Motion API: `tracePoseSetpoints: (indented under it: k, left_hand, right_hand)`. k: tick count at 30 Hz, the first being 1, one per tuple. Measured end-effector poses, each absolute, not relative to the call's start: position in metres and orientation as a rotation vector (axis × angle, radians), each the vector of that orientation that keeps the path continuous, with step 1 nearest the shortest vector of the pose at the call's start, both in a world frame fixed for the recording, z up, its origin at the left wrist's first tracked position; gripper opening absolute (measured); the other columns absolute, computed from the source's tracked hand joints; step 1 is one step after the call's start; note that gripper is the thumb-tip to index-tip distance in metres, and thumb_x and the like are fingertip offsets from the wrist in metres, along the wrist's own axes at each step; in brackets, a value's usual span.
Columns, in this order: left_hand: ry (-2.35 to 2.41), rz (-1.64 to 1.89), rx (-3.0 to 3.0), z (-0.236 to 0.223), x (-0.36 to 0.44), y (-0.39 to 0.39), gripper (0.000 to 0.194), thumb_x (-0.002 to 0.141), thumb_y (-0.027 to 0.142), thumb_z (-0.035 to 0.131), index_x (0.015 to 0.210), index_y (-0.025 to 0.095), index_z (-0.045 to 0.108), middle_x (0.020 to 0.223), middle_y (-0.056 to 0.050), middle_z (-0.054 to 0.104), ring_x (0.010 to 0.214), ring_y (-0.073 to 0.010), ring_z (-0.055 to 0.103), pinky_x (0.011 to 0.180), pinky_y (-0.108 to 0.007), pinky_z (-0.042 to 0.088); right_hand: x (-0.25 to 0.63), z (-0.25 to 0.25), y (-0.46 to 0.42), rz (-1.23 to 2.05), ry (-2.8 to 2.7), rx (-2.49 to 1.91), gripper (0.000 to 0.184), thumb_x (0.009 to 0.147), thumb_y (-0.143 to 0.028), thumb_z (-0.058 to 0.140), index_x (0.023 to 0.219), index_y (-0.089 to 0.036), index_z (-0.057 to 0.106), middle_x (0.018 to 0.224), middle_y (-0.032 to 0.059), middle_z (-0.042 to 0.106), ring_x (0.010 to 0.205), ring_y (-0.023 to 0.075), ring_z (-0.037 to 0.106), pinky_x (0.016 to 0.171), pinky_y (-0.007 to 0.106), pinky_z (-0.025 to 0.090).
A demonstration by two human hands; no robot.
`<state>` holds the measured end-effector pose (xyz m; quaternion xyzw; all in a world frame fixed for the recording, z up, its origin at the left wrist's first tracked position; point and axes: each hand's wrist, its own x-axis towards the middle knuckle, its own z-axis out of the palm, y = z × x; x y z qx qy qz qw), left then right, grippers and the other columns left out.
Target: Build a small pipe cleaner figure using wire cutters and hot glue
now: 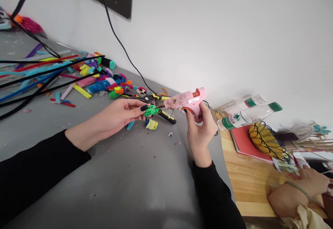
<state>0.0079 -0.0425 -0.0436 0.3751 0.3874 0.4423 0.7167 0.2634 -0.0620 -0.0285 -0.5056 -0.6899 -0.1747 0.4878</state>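
Note:
Pinched in the fingers of my left hand (pixel 117 115) is a small green pipe-cleaner piece (pixel 151 110). My right hand (pixel 201 128) is wrapped round the handle of a pink glue gun (pixel 182 101), its body spotted with residue. The gun's nozzle points left and meets the green piece, or nearly so; I cannot tell if they touch. Behind both hands lie pliers (pixel 166 116) with black and yellow handles, partly hidden by my left hand. A yellow coiled pipe-cleaner piece (pixel 151 124) rests on the grey table (pixel 140 177) just below.
Colourful pipe-cleaner figures (pixel 104 81) and loose pipe cleaners (pixel 39 73) cover the table's left side. A black cord (pixel 117 38) hangs along the wall. On the wooden table (pixel 244 187) at right are plastic bottles (pixel 247 117), a yellow basket (pixel 265 140) and another person's hand (pixel 307 178).

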Motion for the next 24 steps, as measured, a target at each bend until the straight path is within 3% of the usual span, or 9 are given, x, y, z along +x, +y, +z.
tracePoseSetpoints:
  k: [24]
  left_hand:
    - [0.872, 0.965, 0.818, -0.0449, 0.0091, -0.0424, 0.03, 0.061, 0.03, 0.099, 0.084, 0.02, 0.083, 0.093, -0.006, 0.079, 0.081, -0.0161, 0.068, 0.08, -0.029, 0.061]
  right_hand:
    - [0.2675, -0.0301, -0.0621, -0.388, -1.696, -1.248, 0.028, 0.103, -0.04, 0.06, 0.119, -0.019, 0.07, 0.072, -0.0023, 0.054, 0.061, 0.0138, 0.047, 0.057, 0.028, 0.044]
